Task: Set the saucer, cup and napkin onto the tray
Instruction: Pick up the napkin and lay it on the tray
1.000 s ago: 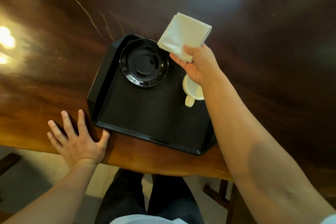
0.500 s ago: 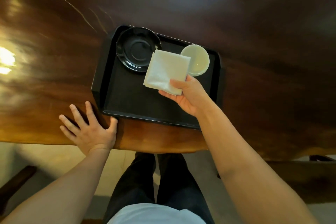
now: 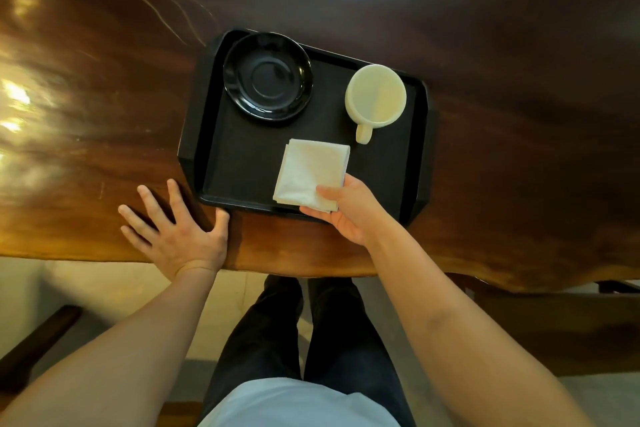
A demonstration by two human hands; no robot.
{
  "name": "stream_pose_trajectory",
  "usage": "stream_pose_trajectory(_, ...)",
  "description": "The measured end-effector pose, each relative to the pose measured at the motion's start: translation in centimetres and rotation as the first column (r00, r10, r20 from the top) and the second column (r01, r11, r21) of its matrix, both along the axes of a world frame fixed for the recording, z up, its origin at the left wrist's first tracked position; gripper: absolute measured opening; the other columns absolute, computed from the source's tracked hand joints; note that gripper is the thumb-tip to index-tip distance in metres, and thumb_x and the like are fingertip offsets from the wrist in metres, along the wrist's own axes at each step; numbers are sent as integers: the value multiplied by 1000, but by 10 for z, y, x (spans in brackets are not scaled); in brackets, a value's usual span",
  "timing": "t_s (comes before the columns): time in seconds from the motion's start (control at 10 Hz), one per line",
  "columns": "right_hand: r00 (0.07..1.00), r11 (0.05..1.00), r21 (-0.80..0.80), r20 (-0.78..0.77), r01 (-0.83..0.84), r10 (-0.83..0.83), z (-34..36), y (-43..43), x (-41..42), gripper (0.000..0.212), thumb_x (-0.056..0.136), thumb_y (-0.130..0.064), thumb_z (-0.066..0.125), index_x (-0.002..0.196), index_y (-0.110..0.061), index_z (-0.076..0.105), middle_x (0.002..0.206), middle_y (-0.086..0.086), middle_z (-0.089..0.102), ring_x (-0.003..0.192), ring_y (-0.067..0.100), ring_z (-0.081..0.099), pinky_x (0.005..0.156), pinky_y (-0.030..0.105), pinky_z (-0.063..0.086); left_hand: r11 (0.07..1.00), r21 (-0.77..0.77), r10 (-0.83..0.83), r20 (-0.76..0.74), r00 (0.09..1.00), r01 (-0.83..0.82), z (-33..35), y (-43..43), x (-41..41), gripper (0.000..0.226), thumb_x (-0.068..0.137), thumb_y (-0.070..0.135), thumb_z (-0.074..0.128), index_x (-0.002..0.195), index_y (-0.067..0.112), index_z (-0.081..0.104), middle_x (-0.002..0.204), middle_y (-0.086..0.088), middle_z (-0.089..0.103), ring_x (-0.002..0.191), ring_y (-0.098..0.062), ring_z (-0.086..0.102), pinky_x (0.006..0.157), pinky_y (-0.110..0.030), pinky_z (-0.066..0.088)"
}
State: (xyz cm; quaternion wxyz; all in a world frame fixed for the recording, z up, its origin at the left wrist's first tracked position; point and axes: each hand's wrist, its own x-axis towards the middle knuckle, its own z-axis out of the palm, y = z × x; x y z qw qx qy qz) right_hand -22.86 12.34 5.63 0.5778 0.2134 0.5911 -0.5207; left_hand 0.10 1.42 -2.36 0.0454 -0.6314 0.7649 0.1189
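Note:
A black tray (image 3: 242,163) lies on the dark wooden table (image 3: 104,97). A black saucer (image 3: 267,76) sits in the tray's far left corner. At the far right of the tray stands a cream cup (image 3: 375,95), its handle pointing toward me. A folded white napkin (image 3: 308,172) rests low over the tray's near middle, and my right hand (image 3: 346,208) pinches its near right corner between thumb and fingers. My left hand (image 3: 176,229) lies flat on the table with fingers spread, its thumb touching the tray's near left edge.
The table's near edge (image 3: 277,270) runs just below both hands. My legs and the floor show beneath it. A dark wooden bench or chair part (image 3: 38,343) stands at lower left, another (image 3: 554,322) at right.
My right hand has carried the napkin from beyond the tray's far edge, over the saucer and cup, down to the tray's near middle. The left hand stayed by the tray's corner.

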Motion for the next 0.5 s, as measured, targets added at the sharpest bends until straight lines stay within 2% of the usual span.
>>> stream_pose_trajectory(0.3, 997, 995, 101, -68, -17, 23, -4, 0, -4, 52, 97, 4, 58, 144, -18, 47, 139, 9, 56, 123, 34, 59, 89, 49, 60, 1000, -11, 1, -12, 1000, -2, -1, -1, 0, 93, 87, 74, 41, 164, 26, 23, 174, -14, 12, 158, -48, 5, 126, -63, 5)
stream_pose_trajectory(0.5, 995, 991, 130, -89, -34, 46, -3, 2, -3, 47, 98, 1, 59, 141, -16, 49, 137, 8, 57, 120, 31, 59, 84, 45, 61, 1000, -10, 0, -12, 1000, 0, -2, 0, 1, 93, 87, 74, 41, 164, 26, 24, 174, -14, 13, 158, -48, 6, 126, -63, 5)
